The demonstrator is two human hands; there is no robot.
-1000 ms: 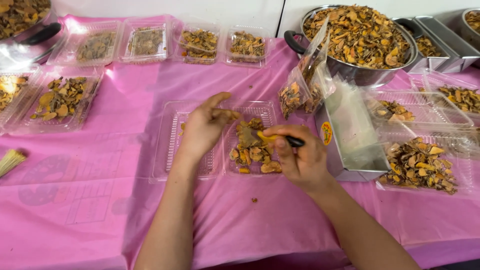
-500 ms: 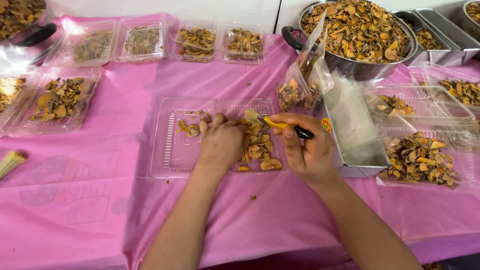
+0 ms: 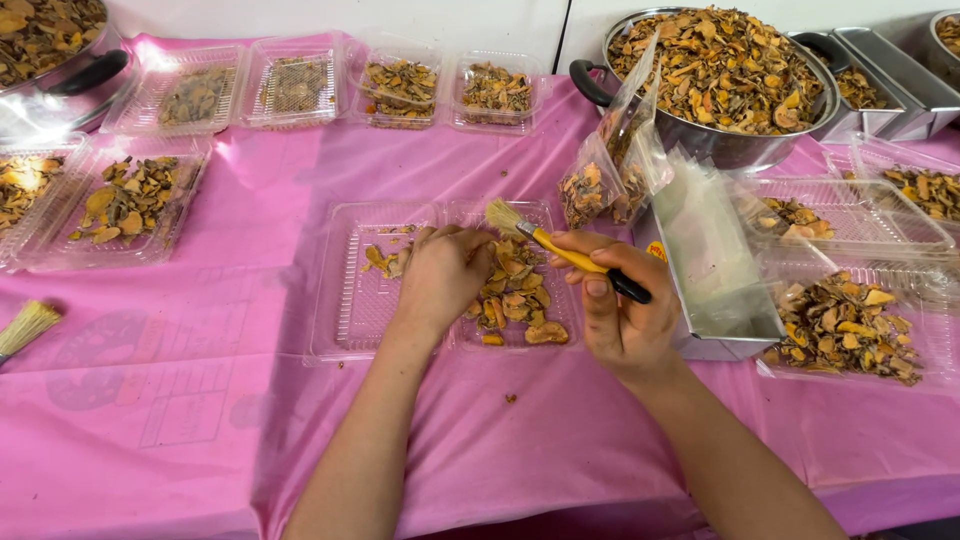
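I see a table covered with a pink plastic cloth (image 3: 200, 420), and I'll place everything from the open clear clamshell tray (image 3: 370, 300) at its middle. Behind that tray, a row of four closed clear boxes (image 3: 400, 85) of dried slices lines the far edge. To its left lies another clear tray of slices (image 3: 115, 205), and further left, near the edge, a straw-coloured brush head (image 3: 28, 325). To its right stands a steel box (image 3: 715, 270), with more filled trays (image 3: 850, 320) beyond. Behind and right sits a big steel pot (image 3: 720, 70) heaped with slices. A crumb (image 3: 510, 398) lies just in front of the tray.
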